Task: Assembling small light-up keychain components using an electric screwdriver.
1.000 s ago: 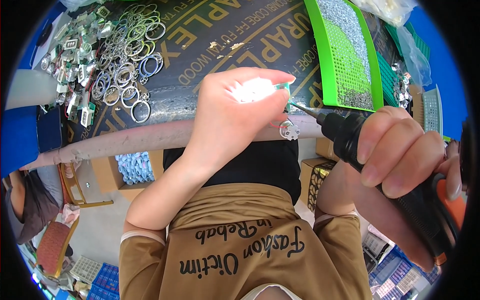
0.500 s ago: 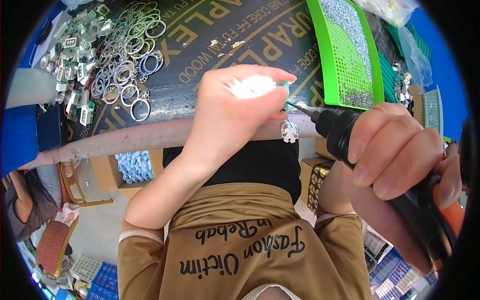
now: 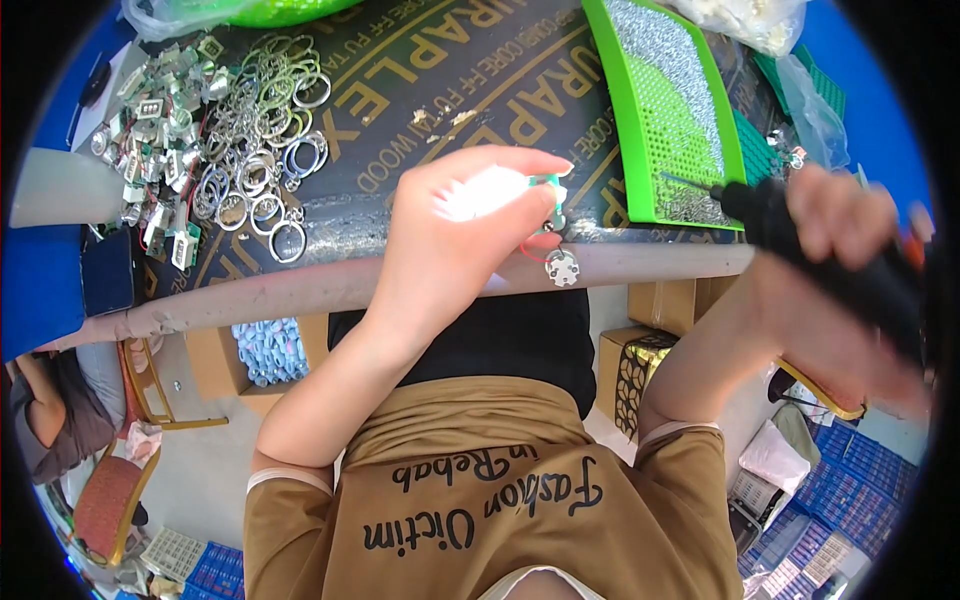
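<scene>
Between thumb and fingertips, my left hand (image 3: 425, 235) pinches a small green circuit piece (image 3: 556, 188). Bright white light glares across the palm and hides part of what the fingers cover. From the piece, a thin red wire leads to a notched silver disc (image 3: 562, 267) dangling below the fingers. My right hand (image 3: 845, 218), smeared by motion, is wrapped round a thick black power screwdriver (image 3: 790, 232). Its thin bit points left over the near end of a bright green perforated tray (image 3: 630, 165), above small dark screws (image 3: 690, 202). Paler silver screws fill the tray's far part.
Metal key rings (image 3: 262, 170) lie in a heap at the left, beside a pile of small wired circuit modules (image 3: 160, 130). Plastic bags (image 3: 760, 22) sit at the far right. A cardboard box of light-blue parts (image 3: 270, 350) stands below the table edge.
My right hand has drawn the screwdriver away from the circuit piece, right and over the green tray. My left hand has shifted slightly left and still grips the piece.
</scene>
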`<state>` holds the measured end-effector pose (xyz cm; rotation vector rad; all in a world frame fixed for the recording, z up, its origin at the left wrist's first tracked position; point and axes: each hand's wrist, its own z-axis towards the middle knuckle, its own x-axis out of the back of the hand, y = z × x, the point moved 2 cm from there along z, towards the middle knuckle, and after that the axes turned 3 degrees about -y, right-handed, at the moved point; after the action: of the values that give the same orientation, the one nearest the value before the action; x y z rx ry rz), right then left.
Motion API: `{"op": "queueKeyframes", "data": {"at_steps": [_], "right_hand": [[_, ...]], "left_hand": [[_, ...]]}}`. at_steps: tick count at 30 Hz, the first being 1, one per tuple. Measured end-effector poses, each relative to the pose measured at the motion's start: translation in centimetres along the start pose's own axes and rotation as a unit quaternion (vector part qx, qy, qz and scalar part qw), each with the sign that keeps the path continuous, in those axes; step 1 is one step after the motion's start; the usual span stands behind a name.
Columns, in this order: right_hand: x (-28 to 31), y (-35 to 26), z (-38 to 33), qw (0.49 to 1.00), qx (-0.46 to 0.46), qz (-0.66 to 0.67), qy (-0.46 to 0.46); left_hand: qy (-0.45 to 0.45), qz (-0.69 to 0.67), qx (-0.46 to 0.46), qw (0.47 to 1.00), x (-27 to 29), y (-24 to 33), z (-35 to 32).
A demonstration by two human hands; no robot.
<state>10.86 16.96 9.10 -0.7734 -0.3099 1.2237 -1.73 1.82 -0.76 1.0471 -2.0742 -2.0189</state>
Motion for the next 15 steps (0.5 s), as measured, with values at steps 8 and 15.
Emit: {"op": "queueKeyframes", "data": {"at_steps": [8,15], "right_hand": [[7.0,5.9,1.4,0.971,-0.038,-0.18,0.151],[7.6,2.8,-1.1,0.886,0.072,-0.395,0.232]], "left_hand": [[-0.01,-0.133,-0.062,0.989,0.2,0.2,-0.4],[-0.029,-0.154,-0.115,0.981,-0.2,1.5,-0.7]]}}
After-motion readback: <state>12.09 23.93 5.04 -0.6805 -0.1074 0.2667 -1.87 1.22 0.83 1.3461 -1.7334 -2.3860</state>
